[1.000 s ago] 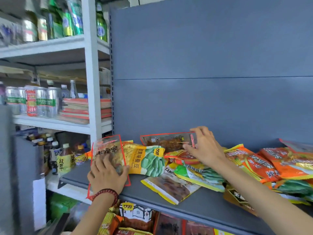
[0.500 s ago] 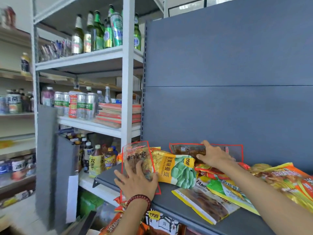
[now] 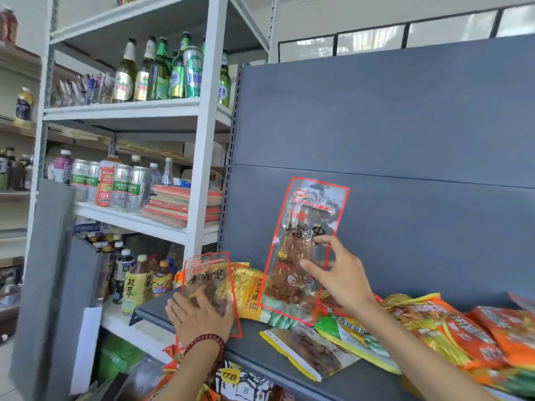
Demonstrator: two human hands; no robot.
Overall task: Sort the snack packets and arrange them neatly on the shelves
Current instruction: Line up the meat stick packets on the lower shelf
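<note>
Grey metal shelf (image 3: 252, 357); right hand (image 3: 344, 282) pinches clear red-edged packet (image 3: 307, 227)

Red-edged packet (image 3: 301, 231) now lifted upright

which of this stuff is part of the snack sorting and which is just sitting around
Job:
upright clear packet in the right hand
flat clear packet under the left hand
yellow packet
orange packets
grey shelf

Lying about:
beer bottles
cans
stacked booklets
drink bottles
</note>
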